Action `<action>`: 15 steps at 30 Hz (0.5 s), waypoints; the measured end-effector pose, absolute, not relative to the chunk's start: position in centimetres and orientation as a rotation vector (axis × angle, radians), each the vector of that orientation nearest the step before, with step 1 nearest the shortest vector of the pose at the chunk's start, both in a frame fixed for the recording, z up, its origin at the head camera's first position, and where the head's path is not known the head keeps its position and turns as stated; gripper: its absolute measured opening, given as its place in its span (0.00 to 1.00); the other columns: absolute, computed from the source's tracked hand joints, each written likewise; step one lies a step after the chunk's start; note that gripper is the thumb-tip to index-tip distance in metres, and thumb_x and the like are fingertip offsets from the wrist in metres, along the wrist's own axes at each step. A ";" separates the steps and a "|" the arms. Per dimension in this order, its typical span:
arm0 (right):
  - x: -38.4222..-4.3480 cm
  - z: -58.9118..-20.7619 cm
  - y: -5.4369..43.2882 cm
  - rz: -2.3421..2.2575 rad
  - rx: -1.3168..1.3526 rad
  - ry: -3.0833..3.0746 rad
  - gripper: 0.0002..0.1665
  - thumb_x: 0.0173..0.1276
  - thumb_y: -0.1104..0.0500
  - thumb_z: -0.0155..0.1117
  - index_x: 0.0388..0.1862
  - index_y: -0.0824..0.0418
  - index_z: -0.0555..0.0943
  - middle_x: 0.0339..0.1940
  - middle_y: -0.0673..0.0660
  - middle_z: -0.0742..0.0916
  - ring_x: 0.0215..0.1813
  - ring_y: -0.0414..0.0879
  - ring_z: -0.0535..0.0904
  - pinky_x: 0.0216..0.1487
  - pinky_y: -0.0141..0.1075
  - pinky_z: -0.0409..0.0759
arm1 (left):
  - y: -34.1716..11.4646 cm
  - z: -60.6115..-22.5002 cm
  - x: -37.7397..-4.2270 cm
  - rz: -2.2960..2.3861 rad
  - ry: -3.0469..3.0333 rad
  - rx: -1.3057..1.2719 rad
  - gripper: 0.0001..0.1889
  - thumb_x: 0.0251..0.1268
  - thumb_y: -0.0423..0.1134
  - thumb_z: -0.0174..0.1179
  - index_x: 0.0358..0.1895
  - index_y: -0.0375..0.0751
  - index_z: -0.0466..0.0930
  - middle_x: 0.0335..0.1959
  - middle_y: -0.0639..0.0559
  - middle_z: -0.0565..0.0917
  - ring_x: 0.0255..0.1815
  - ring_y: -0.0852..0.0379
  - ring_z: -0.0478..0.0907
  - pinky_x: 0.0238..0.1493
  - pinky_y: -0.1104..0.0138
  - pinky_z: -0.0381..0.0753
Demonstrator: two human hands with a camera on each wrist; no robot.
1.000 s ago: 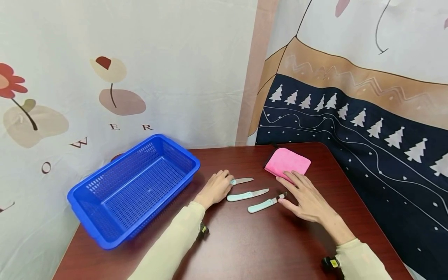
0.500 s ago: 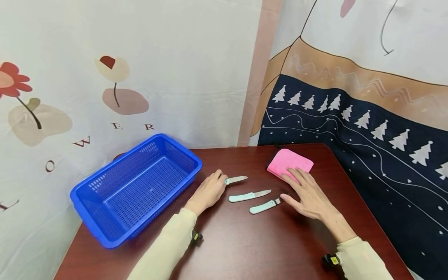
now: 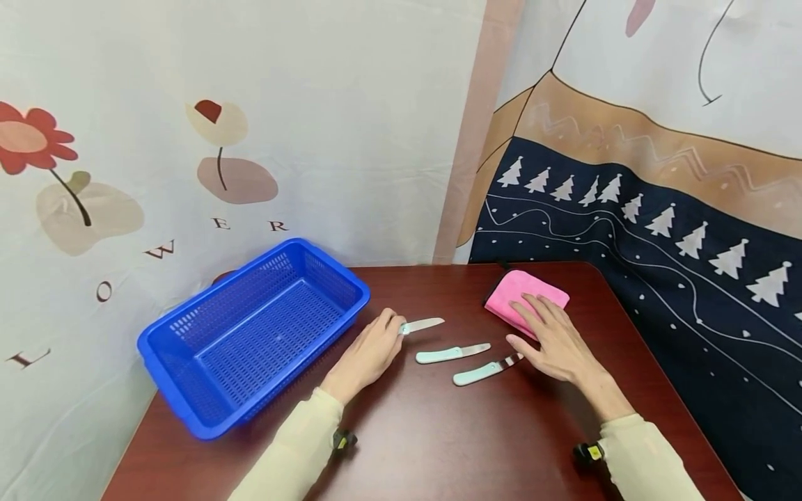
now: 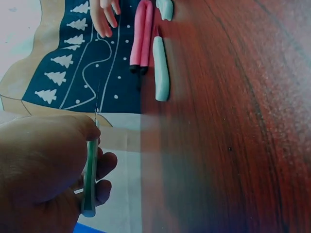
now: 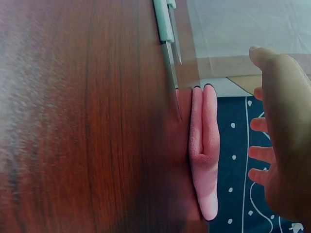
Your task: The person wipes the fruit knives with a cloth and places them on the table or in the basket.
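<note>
My left hand [image 3: 370, 351] grips a small knife [image 3: 422, 325] by its mint-green handle, the blade pointing right. In the left wrist view, thumb and fingers close round the handle [image 4: 90, 179], and the knife is off the table. Two similar knives lie on the table to its right: a middle knife [image 3: 441, 355] and a nearer knife [image 3: 476, 376]. My right hand [image 3: 557, 344] is spread over the near side of a folded pink cloth [image 3: 523, 292], beside the nearer knife's tip. In the right wrist view its fingers are apart from the cloth [image 5: 204, 141] and hold nothing.
A blue plastic basket [image 3: 156, 386] with perforated walls stands at the left of the dark red wooden table [image 3: 426, 445]. Printed fabric [image 3: 351, 139] hangs behind the table and along its right side.
My left hand has shifted slightly left with the knife, away from the other two knives. My right hand stays near the pink cloth. The head view has turned a little left.
</note>
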State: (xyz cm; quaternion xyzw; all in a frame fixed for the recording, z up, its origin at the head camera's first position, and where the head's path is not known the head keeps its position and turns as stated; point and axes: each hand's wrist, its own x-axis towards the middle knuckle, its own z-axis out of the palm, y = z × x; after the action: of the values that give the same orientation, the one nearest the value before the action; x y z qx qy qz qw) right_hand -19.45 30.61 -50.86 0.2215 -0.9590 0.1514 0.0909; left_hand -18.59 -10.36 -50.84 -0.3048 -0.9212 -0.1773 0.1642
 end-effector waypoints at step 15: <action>-21.7 -51.1 31.6 0.445 0.568 -2.929 0.45 0.80 0.39 0.67 0.88 0.56 0.71 0.89 0.69 0.70 0.88 0.73 0.63 0.87 0.76 0.59 | -12.1 -50.6 -15.3 -0.285 -2.587 -0.723 0.11 0.79 0.37 0.69 0.56 0.38 0.81 0.40 0.50 0.81 0.39 0.50 0.82 0.40 0.60 0.83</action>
State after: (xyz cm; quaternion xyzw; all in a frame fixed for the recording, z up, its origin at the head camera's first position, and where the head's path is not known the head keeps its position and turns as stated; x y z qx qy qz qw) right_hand -21.71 31.62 -51.09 0.1881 -0.9690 0.1472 0.0626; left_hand -15.30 -12.06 -50.63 -0.2611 -0.9346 -0.1031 0.2185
